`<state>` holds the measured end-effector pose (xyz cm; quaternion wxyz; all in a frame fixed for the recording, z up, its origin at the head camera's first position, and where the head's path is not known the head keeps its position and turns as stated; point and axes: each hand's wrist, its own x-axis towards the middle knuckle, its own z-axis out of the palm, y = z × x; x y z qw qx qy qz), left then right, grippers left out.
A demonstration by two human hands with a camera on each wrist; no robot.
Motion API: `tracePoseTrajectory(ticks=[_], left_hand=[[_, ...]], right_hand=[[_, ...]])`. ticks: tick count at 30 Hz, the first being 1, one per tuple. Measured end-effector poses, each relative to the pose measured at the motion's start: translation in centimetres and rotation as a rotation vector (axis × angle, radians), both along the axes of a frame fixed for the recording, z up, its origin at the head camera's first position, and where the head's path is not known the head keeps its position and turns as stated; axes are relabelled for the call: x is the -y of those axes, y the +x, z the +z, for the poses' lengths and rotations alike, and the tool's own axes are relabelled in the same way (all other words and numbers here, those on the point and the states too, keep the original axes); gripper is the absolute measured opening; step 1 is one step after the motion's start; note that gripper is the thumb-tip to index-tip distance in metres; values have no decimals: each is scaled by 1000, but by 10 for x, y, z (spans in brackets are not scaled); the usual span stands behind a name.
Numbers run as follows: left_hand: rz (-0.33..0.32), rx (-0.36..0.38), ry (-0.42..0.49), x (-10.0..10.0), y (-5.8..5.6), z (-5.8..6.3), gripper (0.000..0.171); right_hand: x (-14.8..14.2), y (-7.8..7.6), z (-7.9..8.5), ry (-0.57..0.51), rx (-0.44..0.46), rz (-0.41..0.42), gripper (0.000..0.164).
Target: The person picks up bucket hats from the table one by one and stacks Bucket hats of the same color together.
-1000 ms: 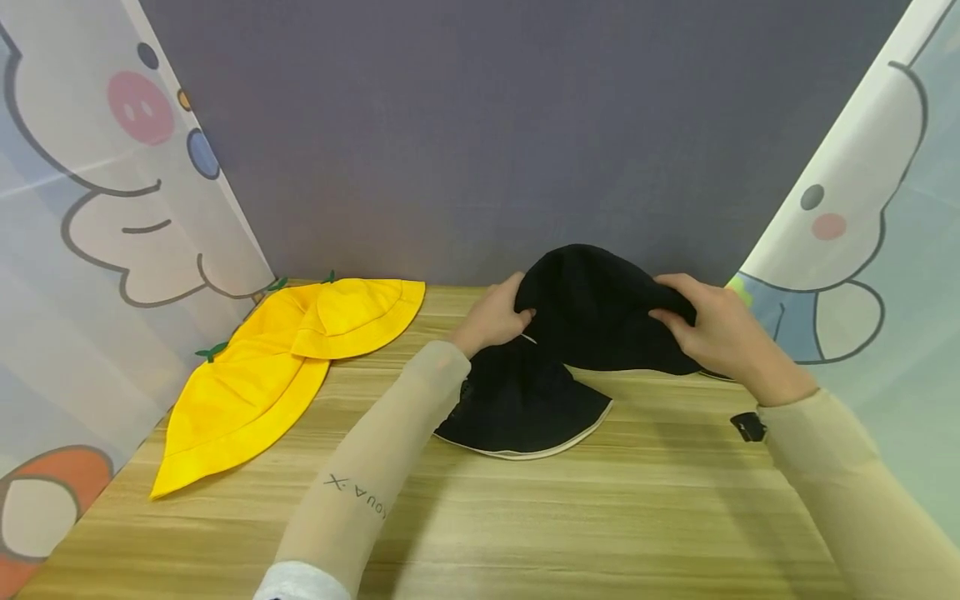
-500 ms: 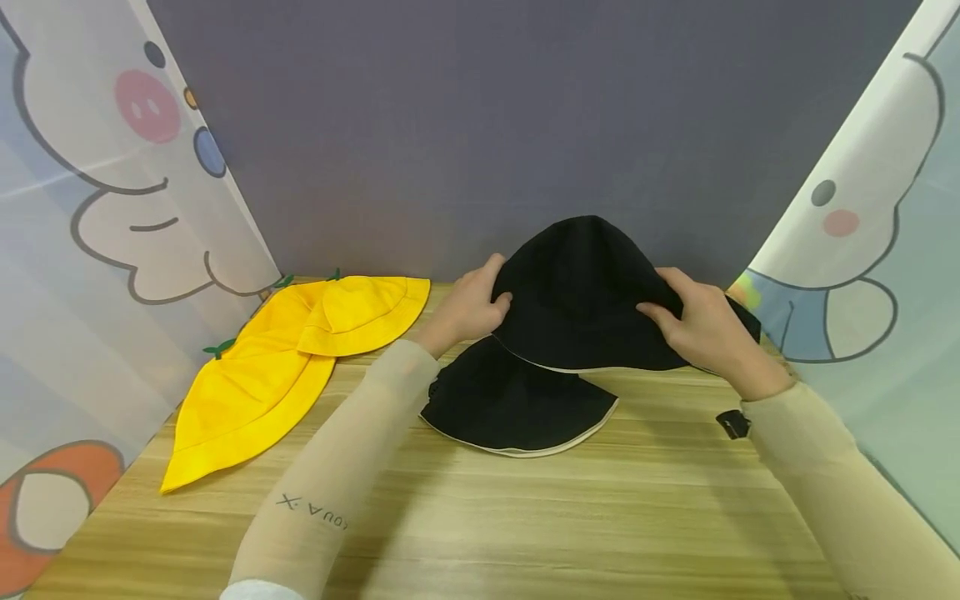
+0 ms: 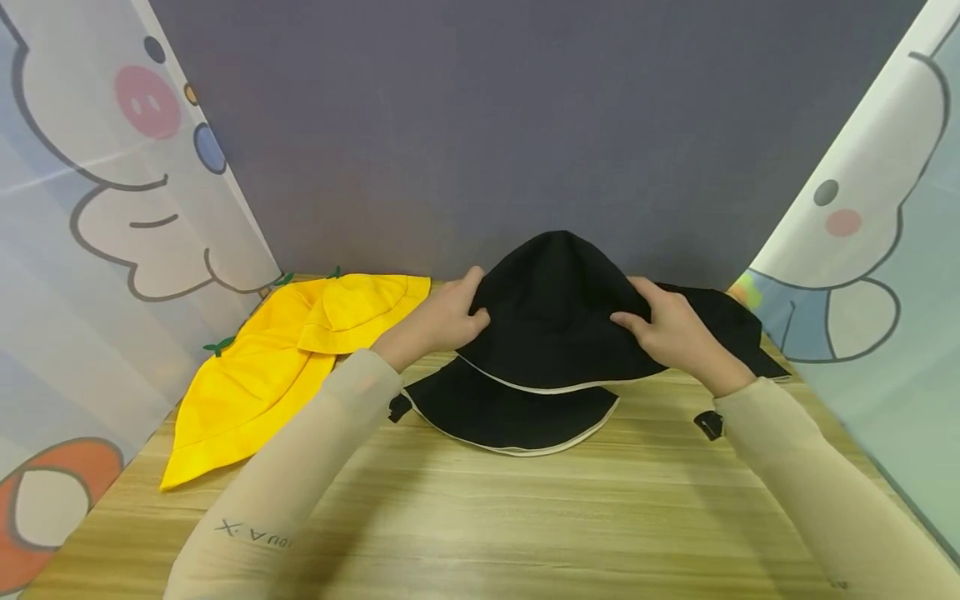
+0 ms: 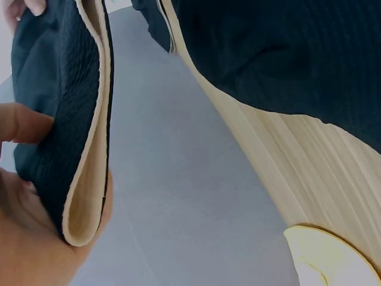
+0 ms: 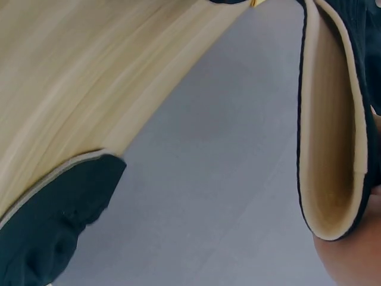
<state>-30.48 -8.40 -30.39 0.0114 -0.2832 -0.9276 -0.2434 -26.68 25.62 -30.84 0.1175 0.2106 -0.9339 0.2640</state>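
Both hands hold up a black bucket hat (image 3: 555,325) with a pale-edged brim, crown upward. My left hand (image 3: 442,315) pinches its left side, thumb in front. On the opposite side my right hand (image 3: 670,327) pinches it the same way. In both wrist views the brim is folded flat, showing a cream lining (image 4: 89,196). Below and partly behind the held hat lies a second black hat (image 3: 517,417) on the table, its upper part hidden. Another black hat (image 3: 731,329) lies behind my right hand, partly covered by it.
Several yellow hats (image 3: 247,379) with green sprouts overlap on the left of the wooden table (image 3: 525,525). A grey panel (image 3: 525,125) closes off the back, and cartoon-printed curtains (image 3: 870,250) flank both sides. Small black tabs show by each sleeve.
Both hands have shifted left with the held hat, which rose, then came down slightly. Its crown now stands more peaked. More of the black hat at the right has come into view.
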Motion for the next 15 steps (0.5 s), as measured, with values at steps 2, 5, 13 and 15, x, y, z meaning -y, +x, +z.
tracePoseTrajectory(ticks=[2,5,13,15], left_hand=[[10,38,-5,4,2,0,50],[16,99,-13,8,5,-2,54],[18,117,-93,21,12,-7,63],[11,140,-89,23,14,-8,57]], right_hand=[[4,-2,-2,-1,25,14,50],[9,-5,-7,0,62,26,52],[24,-10,-20,12,107,69,52],[26,-11,-22,18,110,71,51]])
